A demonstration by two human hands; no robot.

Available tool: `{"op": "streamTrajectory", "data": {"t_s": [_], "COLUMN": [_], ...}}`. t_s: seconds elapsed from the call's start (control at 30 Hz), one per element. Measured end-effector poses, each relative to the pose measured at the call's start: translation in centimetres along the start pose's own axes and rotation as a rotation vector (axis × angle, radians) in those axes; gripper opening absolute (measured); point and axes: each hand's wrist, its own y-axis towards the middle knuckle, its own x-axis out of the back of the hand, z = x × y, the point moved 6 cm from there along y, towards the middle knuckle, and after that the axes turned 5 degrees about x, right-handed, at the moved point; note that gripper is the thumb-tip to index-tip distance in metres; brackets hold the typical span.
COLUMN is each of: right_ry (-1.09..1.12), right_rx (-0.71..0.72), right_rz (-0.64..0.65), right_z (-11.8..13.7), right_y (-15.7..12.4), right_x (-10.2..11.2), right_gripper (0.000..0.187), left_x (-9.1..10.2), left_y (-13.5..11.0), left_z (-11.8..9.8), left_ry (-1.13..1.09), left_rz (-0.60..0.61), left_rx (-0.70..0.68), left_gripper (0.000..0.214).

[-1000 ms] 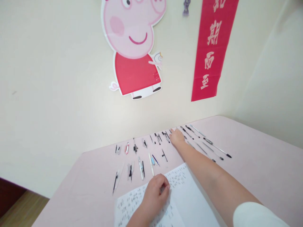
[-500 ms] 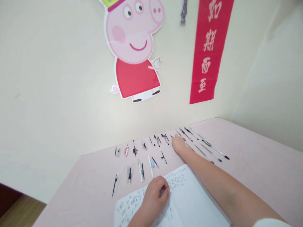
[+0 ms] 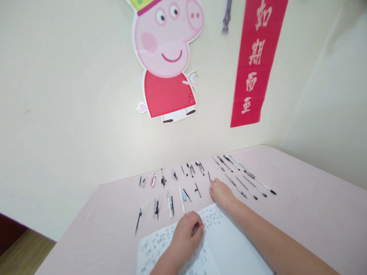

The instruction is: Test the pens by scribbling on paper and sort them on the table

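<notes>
My left hand [image 3: 186, 233] rests curled in a loose fist on an open notebook [image 3: 232, 244] full of handwriting; a dark bit shows between its fingers, too small to name. My right hand [image 3: 222, 192] lies just beyond the notebook's far edge with its fingers pinched together. A small black pen part [image 3: 209, 175] sticks out from its fingertips. Behind it, along the wall, lies a row of pen parts [image 3: 190, 168]. To the right are several whole pens [image 3: 252, 180] side by side.
All of this is on a pink table [image 3: 315, 206] pushed into a wall corner. More taken-apart pens [image 3: 169, 199] lie left of centre. A pig cutout [image 3: 169, 61] and a red banner [image 3: 252, 65] hang on the wall. Wooden floor [image 3: 17, 252] shows at the lower left.
My right hand has drawn back from the far row towards the notebook, and the small black pen part has come with it. My left hand has stayed on the notebook.
</notes>
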Motion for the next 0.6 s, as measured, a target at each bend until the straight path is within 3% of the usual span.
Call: {"op": "streamTrajectory", "data": {"t_s": [0.47,0.6], "right_ry": [-0.016,-0.016], "right_rx": [0.051,0.048], "right_rz": [-0.030,-0.015], "right_z": [0.6,0.3], "right_y": [-1.5,-1.5], "right_x": [0.7,0.7], "right_gripper": [0.025,0.035], "left_x": [0.0,0.0], "left_y": [-0.1,-0.1], "left_z": [0.0,0.1], "left_ry": [-0.006,-0.011], "left_rz": [0.012,0.007], "left_rx": [0.005,-0.002], "left_gripper": [0.010,0.009]}}
